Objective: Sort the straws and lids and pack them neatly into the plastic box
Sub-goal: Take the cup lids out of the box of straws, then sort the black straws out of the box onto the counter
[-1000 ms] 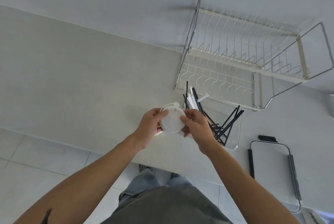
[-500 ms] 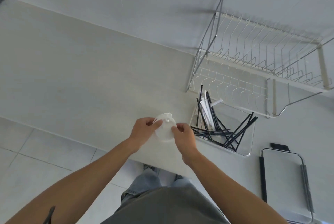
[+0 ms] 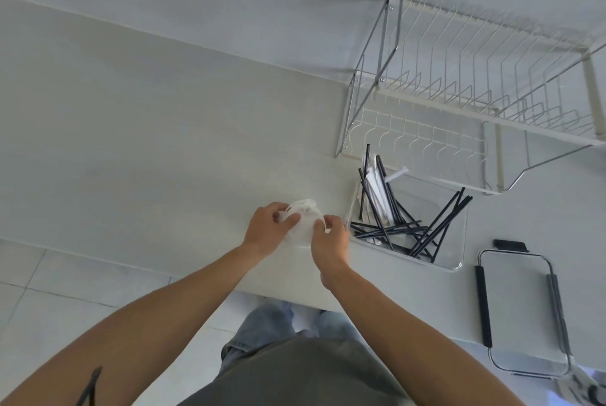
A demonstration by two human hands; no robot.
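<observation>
A stack of clear round plastic lids (image 3: 304,223) is held between both hands just above the white counter, left of the box. My left hand (image 3: 270,231) grips the stack's left edge, thumb across the top. My right hand (image 3: 329,243) pinches its right edge. The clear plastic box (image 3: 457,238) stands to the right of my hands. Inside it lie several black straws (image 3: 403,228), crossed loosely, and some white paper-wrapped straws (image 3: 380,187) leaning at its far left corner.
A wire dish rack (image 3: 475,103) stands against the wall behind the box. A clear box lid with black clip handles (image 3: 521,313) lies at the counter's front right. The counter edge (image 3: 164,274) runs just below my hands, floor tiles beneath.
The lids have come down from chest height toward the counter, still held by both hands. My view has shifted left, so the box and rack sit further right.
</observation>
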